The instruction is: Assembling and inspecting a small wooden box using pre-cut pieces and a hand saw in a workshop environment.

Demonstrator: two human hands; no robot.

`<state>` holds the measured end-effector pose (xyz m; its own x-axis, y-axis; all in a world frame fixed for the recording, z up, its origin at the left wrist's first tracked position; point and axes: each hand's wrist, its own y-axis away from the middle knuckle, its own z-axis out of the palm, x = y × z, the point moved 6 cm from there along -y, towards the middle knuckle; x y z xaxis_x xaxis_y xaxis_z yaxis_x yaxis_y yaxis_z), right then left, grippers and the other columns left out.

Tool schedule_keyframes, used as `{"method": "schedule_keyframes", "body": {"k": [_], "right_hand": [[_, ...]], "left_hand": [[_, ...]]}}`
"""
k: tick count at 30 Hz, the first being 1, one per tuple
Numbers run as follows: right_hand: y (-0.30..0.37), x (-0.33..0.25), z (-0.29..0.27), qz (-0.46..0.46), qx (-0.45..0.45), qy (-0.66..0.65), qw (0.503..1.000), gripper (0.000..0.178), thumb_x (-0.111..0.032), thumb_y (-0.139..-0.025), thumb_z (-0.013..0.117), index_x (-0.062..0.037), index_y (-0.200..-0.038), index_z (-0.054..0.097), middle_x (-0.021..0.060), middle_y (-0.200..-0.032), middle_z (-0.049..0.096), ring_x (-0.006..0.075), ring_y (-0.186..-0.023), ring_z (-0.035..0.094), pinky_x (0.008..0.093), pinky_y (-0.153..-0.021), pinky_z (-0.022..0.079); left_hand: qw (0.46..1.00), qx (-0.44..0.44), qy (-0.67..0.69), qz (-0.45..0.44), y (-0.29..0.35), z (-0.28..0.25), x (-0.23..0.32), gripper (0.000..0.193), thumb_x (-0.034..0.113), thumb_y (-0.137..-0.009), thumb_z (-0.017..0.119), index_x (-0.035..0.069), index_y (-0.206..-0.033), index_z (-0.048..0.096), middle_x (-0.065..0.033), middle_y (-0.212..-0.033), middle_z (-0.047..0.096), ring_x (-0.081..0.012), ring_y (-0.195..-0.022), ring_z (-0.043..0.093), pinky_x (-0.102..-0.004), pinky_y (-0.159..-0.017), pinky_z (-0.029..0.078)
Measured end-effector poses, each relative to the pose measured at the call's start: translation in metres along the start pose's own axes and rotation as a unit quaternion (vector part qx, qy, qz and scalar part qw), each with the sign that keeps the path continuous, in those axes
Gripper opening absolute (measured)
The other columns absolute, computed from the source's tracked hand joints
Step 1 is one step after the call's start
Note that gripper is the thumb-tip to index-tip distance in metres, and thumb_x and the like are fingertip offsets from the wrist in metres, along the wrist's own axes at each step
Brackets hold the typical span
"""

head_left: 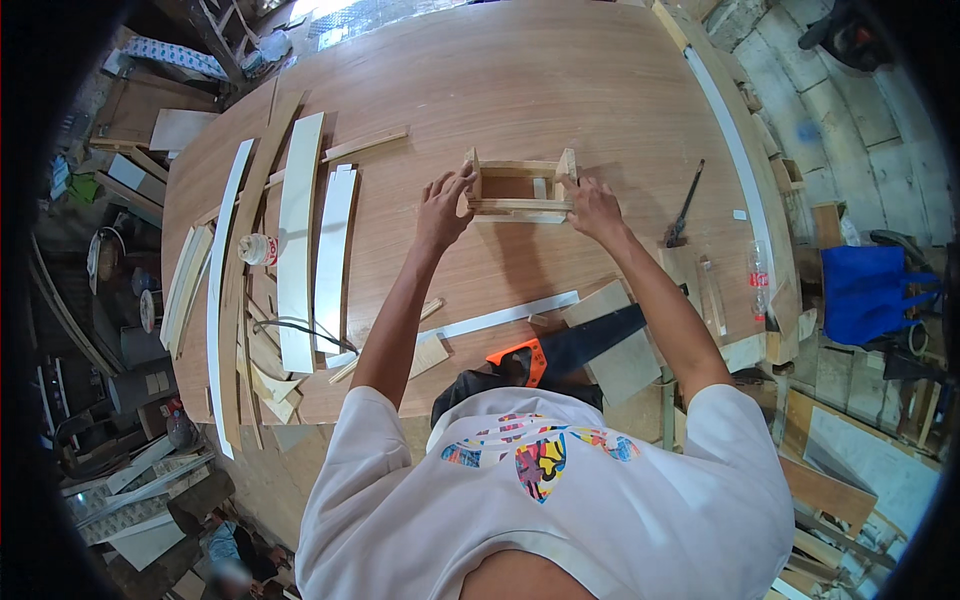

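Observation:
A small open wooden frame (520, 206) with two long rails and upright end pieces rests on the brown tabletop (560, 80). My left hand (443, 208) grips its left end piece, fingers bent around the edge. At the opposite end, my right hand (595, 208) is closed on the right end piece. Between the rails the tabletop shows through, along with a short pale piece. Nearer to me lies a handsaw (590, 342) with an orange handle, partly over a flat pale board (625, 365).
Long boards and white strips (300, 240) lie on the left, with a white jar (258, 250) among them. On the right are a thin dark tool (685, 205) and a clear plastic bottle (758, 280). A blue bag (865, 295) is beyond the table's right edge.

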<state>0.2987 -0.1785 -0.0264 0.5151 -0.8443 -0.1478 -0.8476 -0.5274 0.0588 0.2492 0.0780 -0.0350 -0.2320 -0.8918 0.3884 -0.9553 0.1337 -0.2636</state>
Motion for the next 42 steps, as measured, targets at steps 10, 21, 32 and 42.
{"method": "schedule_keyframes", "body": {"k": [10,21,32,42], "right_hand": [[0.009,0.080,0.040,0.190,0.078,-0.382,0.901,0.062,-0.005,-0.073,0.057,-0.0124,-0.134,0.044,0.0163,-0.100,0.061,0.0308,-0.092,0.063,0.0405,-0.081,0.051],[-0.077,0.143,0.193,0.208,-0.060,-0.718,0.661,0.052,-0.004,-0.075,0.068,-0.0109,-0.125,0.057,0.0094,-0.107,0.058,0.0198,-0.090,0.061,0.0310,-0.074,0.052],[-0.068,0.114,0.176,0.088,-0.015,-0.530,0.843,0.060,0.005,-0.068,0.064,-0.0105,-0.125,0.057,0.0095,-0.108,0.058,0.0185,-0.090,0.060,0.0305,-0.076,0.051],[-0.004,0.084,0.129,0.141,0.000,-0.476,0.868,0.025,-0.016,-0.091,0.064,-0.0089,-0.115,0.062,0.0044,-0.088,0.065,0.0132,-0.076,0.060,0.0277,-0.071,0.051]], "left_hand": [[0.986,0.019,0.087,-0.143,0.042,0.023,-0.017,0.104,0.022,-0.063,0.087,0.007,-0.147,0.028,-0.0171,-0.150,0.033,-0.0349,-0.137,0.034,-0.0447,-0.110,0.031],[0.955,-0.052,0.190,-0.223,0.044,0.097,-0.041,0.062,0.009,-0.066,0.080,0.005,-0.123,0.056,-0.0204,-0.117,0.061,-0.0372,-0.115,0.054,-0.0417,-0.097,0.046],[0.976,0.024,0.114,-0.182,0.043,0.092,-0.061,0.041,0.014,-0.075,0.073,0.012,-0.113,0.061,-0.0126,-0.100,0.066,-0.0345,-0.104,0.058,-0.0467,-0.086,0.044],[0.957,0.061,0.122,-0.256,0.020,0.085,-0.067,0.050,0.011,-0.075,0.076,0.006,-0.121,0.059,-0.0178,-0.113,0.065,-0.0364,-0.106,0.059,-0.0418,-0.091,0.049]]}}
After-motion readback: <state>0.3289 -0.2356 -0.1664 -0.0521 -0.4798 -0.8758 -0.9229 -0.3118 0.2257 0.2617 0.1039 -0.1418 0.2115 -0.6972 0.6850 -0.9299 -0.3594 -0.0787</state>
